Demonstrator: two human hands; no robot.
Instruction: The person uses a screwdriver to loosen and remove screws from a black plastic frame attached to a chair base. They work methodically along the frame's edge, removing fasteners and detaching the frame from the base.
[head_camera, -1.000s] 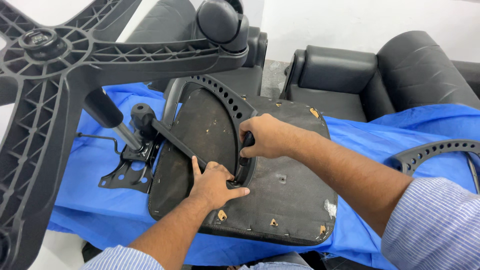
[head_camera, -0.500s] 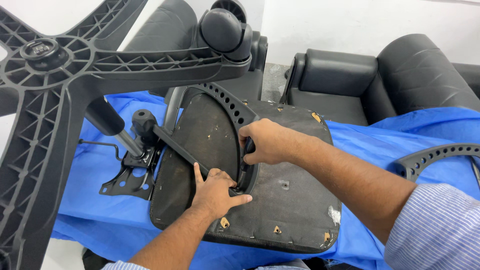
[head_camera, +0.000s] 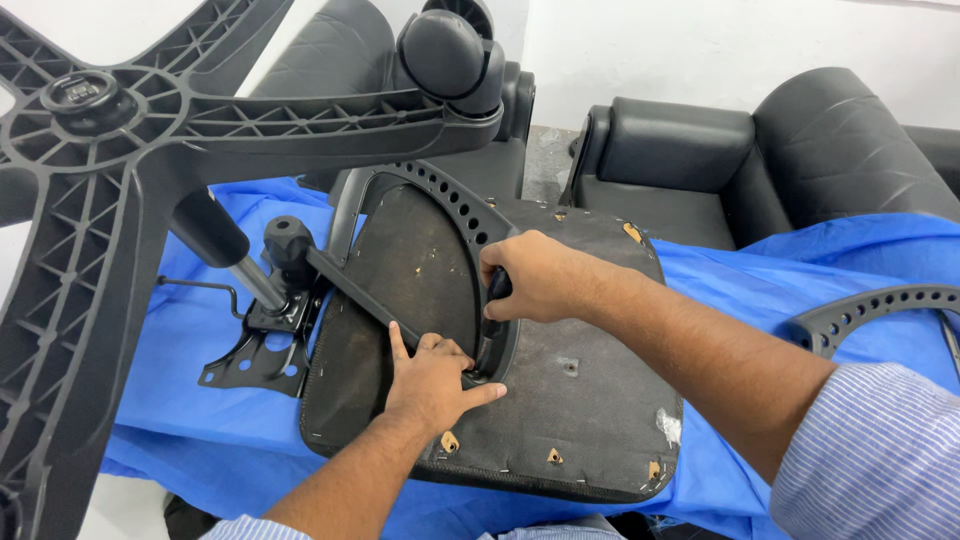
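Right hand (head_camera: 535, 280) clamps a black tool handle (head_camera: 497, 290) at the perforated armrest (head_camera: 455, 215), twelve o'clock of left hand (head_camera: 435, 380) (flat, steadying) on the upturned seat pan (head_camera: 590, 400): fastening step underway, next needs steady turning pressure.

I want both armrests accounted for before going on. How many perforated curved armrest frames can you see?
2. One armrest frame lies on the upturned seat pan, gripped by the right hand above the left hand. The other lies on the blue cloth, at the right edge, partly cut off.
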